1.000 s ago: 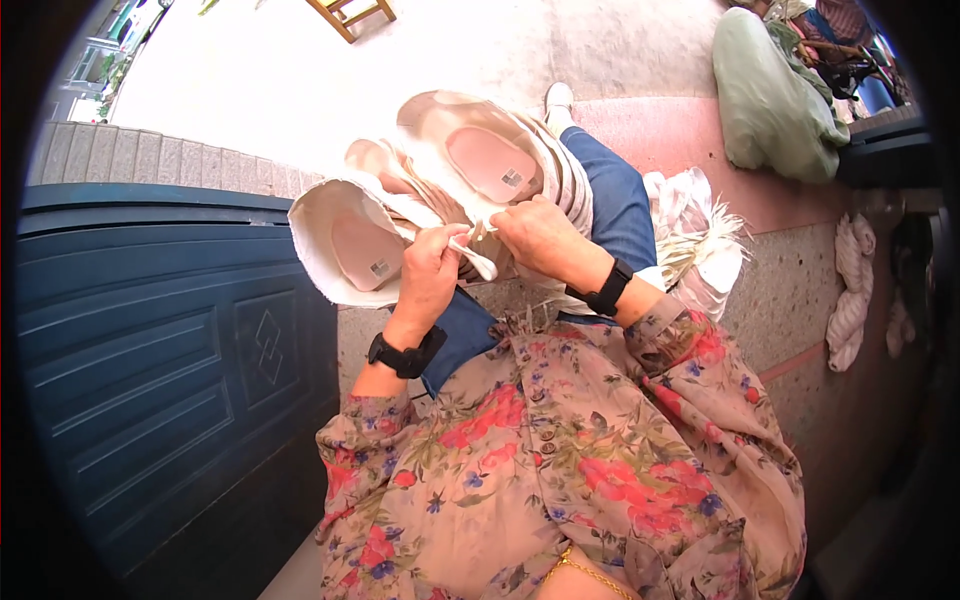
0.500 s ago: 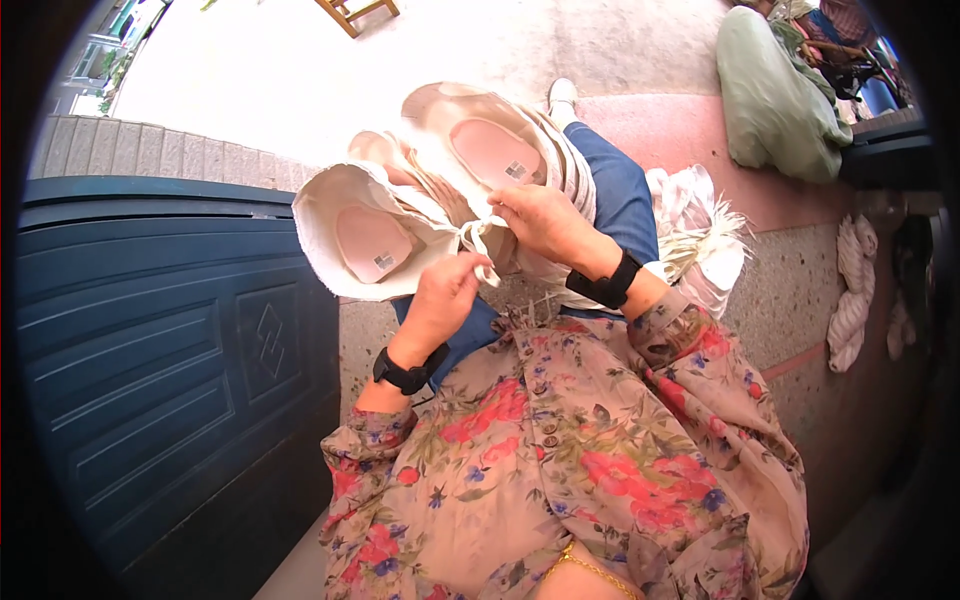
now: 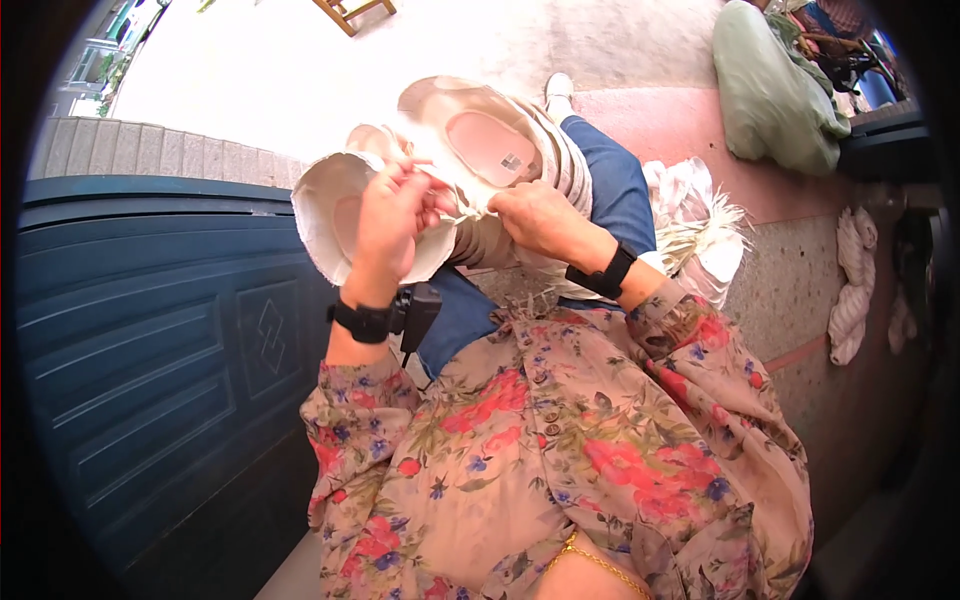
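Two stacks of white cloth shoe uppers with pink insoles rest side by side over my lap, a larger right stack [image 3: 490,145] and a left stack [image 3: 322,205]. Between them a white cloth strip [image 3: 466,210] is knotted. My right hand [image 3: 545,218] pinches the strip at the knot, against the lower edge of the right stack. My left hand [image 3: 392,218] is raised in front of the left stack and hides part of its insole. Its fingers are bent around the strip's other end, somewhat blurred.
Another bundle of white pieces with frayed ends [image 3: 700,235] lies right of my leg. A blue panelled door [image 3: 150,350] stands close on the left. Farther off are a green sack [image 3: 775,95], a twisted pale cloth [image 3: 852,285] and a wooden stool [image 3: 355,12].
My left hand has moved up and away from me, from below the knot to in front of the left stack. My right hand stays pinched near the knot.
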Tool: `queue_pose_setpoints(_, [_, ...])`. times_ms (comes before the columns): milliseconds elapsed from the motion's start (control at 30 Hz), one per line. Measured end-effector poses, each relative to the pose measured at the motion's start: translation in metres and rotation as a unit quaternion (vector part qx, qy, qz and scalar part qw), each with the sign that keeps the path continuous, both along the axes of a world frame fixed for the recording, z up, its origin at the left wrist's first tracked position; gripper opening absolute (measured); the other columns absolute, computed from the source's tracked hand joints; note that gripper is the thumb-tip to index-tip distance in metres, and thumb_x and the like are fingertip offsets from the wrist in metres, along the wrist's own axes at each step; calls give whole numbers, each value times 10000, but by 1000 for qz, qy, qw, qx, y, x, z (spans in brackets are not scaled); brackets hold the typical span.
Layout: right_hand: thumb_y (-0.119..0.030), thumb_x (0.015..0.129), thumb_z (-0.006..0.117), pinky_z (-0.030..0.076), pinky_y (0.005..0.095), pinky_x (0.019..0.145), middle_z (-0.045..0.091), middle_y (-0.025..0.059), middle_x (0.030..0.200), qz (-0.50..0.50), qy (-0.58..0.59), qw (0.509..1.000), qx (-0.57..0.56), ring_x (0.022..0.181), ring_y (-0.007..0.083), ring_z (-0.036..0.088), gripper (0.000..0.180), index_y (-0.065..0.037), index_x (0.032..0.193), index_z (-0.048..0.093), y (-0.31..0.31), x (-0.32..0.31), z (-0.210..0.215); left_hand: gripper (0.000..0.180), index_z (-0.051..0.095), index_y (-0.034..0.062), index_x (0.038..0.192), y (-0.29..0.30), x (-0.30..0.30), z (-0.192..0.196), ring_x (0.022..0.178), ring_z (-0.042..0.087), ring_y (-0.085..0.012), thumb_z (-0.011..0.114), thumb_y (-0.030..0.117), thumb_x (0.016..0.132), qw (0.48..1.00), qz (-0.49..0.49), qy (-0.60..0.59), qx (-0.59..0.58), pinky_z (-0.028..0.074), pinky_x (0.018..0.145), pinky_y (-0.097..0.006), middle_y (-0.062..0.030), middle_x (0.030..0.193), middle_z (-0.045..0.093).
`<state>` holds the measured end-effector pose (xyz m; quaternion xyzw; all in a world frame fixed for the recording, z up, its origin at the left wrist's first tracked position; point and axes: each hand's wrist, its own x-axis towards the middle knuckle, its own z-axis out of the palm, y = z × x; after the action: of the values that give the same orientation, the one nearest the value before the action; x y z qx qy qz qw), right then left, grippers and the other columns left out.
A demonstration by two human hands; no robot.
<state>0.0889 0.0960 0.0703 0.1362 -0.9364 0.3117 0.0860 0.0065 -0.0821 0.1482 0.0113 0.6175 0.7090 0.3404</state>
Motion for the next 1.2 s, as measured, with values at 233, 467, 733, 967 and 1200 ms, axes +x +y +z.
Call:
queue_pose_setpoints(233, [-70,667,532,453,388,630,576,129,655,12,16,999,46,675,298,591,47,-33,687,552,0,3,-3,393,439,-38,1169,15,13,1,844,549,-214,531,35,793,837,45,499,-222,469,652,-275,-191,1088,483])
queue_pose_setpoints(467, [-63,648,549,415,351,708,585,97,687,-2,30,997,65,763,256,570,60,-51,705,562,-3,8,-5,244,549,14,952,1,54,-41,708,595,-316,619,147,759,695,-126,530,-469,485,601,-368,-176,861,589])
queue_pose_setpoints(733, [-77,628,584,403,318,709,591,76,743,-25,58,980,188,817,229,535,82,-54,705,573,-5,10,-3,288,552,23,726,18,48,-57,648,595,-348,609,303,767,694,-164,476,-514,471,549,-421,-176,702,599])
queue_pose_setpoints(967, [-96,665,543,411,325,666,532,66,688,-55,43,973,222,763,219,518,29,-70,656,536,-3,12,-2,341,573,-6,715,8,42,-79,661,578,-394,588,327,790,694,-191,462,-518,449,584,-458,-227,704,586])
queue_pose_setpoints(1200, [-118,718,541,398,353,663,530,77,691,-69,57,986,143,754,237,521,76,-62,667,537,-2,12,-6,118,529,86,729,-15,30,-32,452,331,-11,538,146,830,988,-101,-34,-109,256,365,-177,83,551,398])
